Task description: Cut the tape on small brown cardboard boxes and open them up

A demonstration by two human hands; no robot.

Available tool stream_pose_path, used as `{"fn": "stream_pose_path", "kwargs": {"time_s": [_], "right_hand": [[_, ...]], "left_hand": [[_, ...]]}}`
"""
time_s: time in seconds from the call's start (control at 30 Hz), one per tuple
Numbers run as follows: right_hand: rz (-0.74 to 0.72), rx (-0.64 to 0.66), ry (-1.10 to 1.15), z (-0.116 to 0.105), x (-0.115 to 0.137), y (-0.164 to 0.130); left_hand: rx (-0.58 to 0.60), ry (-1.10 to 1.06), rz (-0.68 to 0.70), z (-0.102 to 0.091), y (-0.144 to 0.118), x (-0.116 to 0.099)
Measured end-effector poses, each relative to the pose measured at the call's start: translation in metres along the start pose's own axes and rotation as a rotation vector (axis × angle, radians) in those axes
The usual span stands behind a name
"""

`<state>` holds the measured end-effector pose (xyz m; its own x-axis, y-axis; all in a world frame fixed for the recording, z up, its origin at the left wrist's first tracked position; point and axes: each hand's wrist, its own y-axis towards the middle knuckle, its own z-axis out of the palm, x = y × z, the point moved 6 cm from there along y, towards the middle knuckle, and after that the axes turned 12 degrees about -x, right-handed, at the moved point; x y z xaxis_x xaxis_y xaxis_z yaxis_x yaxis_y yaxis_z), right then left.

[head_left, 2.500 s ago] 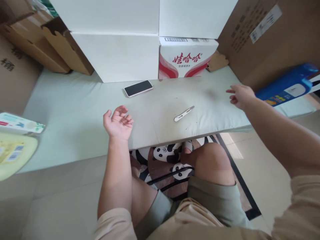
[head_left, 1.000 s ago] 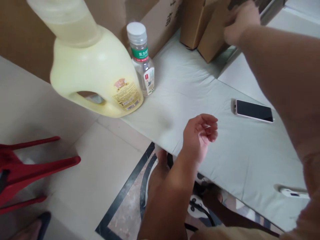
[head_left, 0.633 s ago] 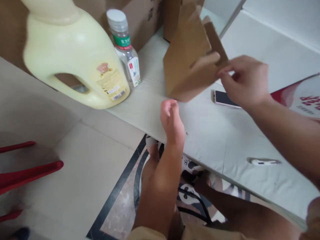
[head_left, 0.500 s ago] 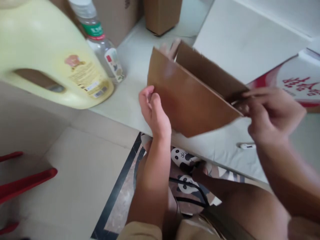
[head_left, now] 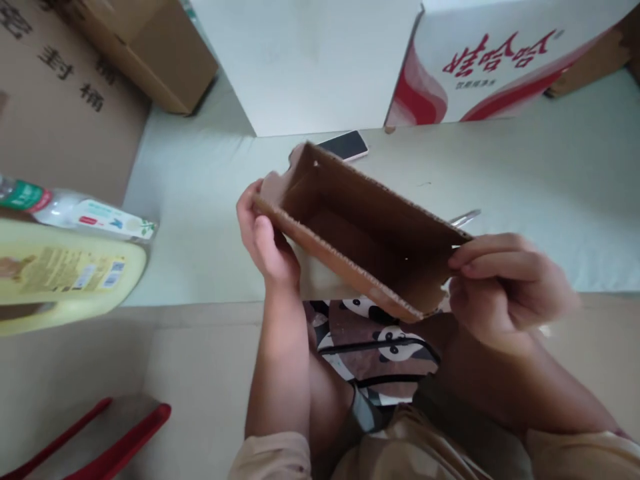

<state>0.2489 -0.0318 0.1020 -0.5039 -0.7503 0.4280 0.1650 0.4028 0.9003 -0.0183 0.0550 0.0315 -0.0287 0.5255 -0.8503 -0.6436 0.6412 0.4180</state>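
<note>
A small brown cardboard box (head_left: 360,233) hangs open-side up above the near edge of the pale green table (head_left: 200,220). My left hand (head_left: 263,237) grips its left end. My right hand (head_left: 500,287) pinches its right end. Behind the box lies a phone (head_left: 345,145) with a dark screen, partly hidden by the box. A slim silver-white tool (head_left: 465,217) shows just past the box's right rim.
A yellow jug (head_left: 60,277) and a clear bottle (head_left: 75,210) lie at the left edge of view. White boxes (head_left: 310,60), a red-and-white carton (head_left: 495,60) and brown cartons (head_left: 65,87) line the table's back. A red stool (head_left: 115,440) stands lower left. My knees are under the table.
My right hand fetched the cardboard box from the back left and brought it in front of me. My left hand took its other end. My head turned back toward the table's middle.
</note>
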Motion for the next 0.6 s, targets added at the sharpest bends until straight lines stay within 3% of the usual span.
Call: {"fn": "stream_pose_path", "kwargs": {"time_s": [0.13,0.27,0.37,0.47,0.6], "right_hand": [[0.016,0.088,-0.019,-0.009,-0.014,0.002],[0.107,-0.057,-0.088,-0.024,-0.039,-0.005],[0.135,-0.056,-0.15,-0.031,-0.052,-0.01],[0.131,-0.056,-0.186,-0.039,-0.059,-0.01],[0.175,-0.16,-0.38,-0.052,-0.066,-0.008]], "left_hand": [[-0.068,-0.074,0.125,0.02,-0.003,-0.018],[-0.071,-0.13,0.075,0.042,-0.01,-0.019],[-0.054,-0.031,-0.01,0.058,-0.022,-0.014],[-0.063,0.07,0.028,0.067,-0.034,-0.017],[-0.024,0.043,0.079,0.075,-0.042,-0.021]]}}
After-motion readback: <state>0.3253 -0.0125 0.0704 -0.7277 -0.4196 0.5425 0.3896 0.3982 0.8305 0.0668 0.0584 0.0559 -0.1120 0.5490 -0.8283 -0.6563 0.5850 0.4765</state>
